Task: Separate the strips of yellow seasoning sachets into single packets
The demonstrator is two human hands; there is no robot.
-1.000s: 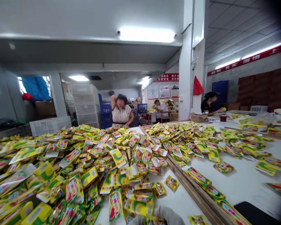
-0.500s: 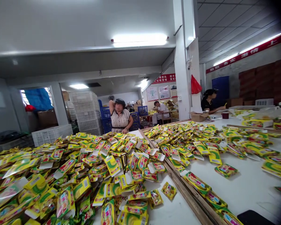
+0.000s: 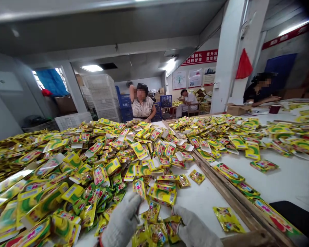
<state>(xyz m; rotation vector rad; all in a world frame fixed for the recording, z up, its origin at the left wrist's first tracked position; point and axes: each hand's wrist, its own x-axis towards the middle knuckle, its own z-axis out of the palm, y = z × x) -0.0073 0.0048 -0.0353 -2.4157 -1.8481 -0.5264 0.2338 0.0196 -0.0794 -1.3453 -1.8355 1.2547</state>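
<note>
Grey-gloved, the right hand (image 3: 197,228) bends against packets (image 3: 157,234) at its nine o'clock, nearer them than the half-curled left hand (image 3: 122,219); whether either pinches, I cannot tell. Beyond, at twelve, a box (image 3: 161,195) lies roughly nine-to-three lengthwise.

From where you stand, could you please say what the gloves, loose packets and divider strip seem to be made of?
Gloves: probably knitted or woven cloth, matte grey, given their soft wrinkles.
Loose packets: likely plastic film or foil, glossy, judging by highlights and creased surfaces.
Divider strip: apparently wood, dull and worn, from its brown colour and uneven streaks.
</note>
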